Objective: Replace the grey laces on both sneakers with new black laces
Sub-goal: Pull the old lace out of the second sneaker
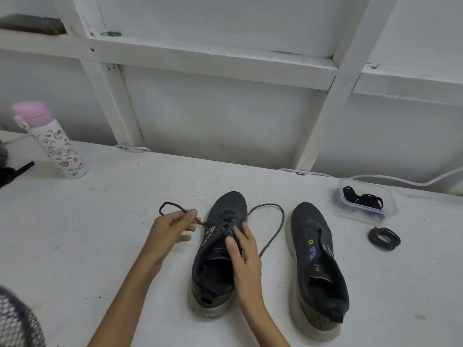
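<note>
Bottle (50, 141): stands at the table's (112, 221) far left, well apart from the work.

Left hand (172, 227): my forearm comes in from the lower left. The grip is narrow, thumb and forefinger pinching the lace (175, 206) just left of the eyelets. A loop of lace rises beyond the knuckles, and the other fingers hang loose.

Left sneaker (218, 271): upright on its sole at the table's centre, long axis running away from me, toe far, heel near. It is laced.

Right hand (244, 254): my forearm rises from the bottom edge. The hand lies over the tongue, fingers near straight and pointing toeward, touching the crossings. Whether thumb and forefinger pinch a strand I cannot tell. The lace's other end loops out to the right and trails back between the shoes.

Right sneaker (318, 266): beside its mate but apart from it, same heading, eyelets bare.

Tub (390, 209): clear, far right, with black laces inside. A coil (384, 238) of dark lace lies just in front of it.
</note>
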